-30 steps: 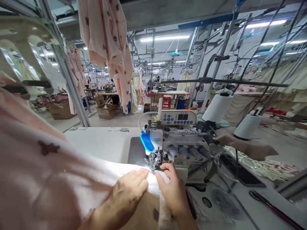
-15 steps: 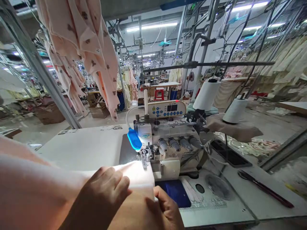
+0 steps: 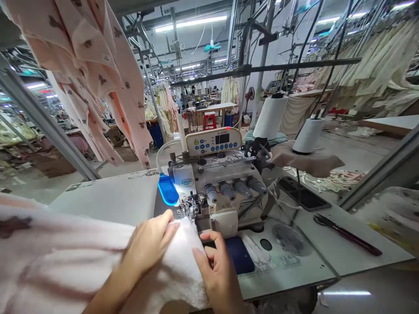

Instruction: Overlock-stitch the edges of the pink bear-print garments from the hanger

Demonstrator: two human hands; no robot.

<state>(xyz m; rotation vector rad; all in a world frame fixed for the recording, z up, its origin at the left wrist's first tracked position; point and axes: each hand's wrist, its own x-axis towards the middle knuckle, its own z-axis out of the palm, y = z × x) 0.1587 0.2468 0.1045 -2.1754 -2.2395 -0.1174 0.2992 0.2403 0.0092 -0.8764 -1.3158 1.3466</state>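
Note:
A pale pink, fleecy piece of fabric (image 3: 183, 257) with a dark printed motif runs from the lower left up to the needle area (image 3: 191, 205) of an overlock sewing machine (image 3: 229, 168). My left hand (image 3: 149, 240) is closed on the fabric's upper part, just left of the presser foot. Along the right edge, my right hand (image 3: 219, 270) holds the cloth loosely, its thumb on top and index finger bent beside the edge. The machine's lamp lights the cloth between both hands. A blue plastic guard (image 3: 168, 189) hangs beside the needle.
Scissors-like thread snips (image 3: 347, 233) and a phone (image 3: 304, 194) lie on the table's right side. White thread cones (image 3: 271, 117) stand behind the machine. Pink printed garments (image 3: 98, 56) hang at upper left beside a metal post (image 3: 52, 117).
My left hand has moved up nearer the needle. My right hand has shifted up along the fabric edge, its fingers more spread. The view has turned slightly, moving the machine left in the picture.

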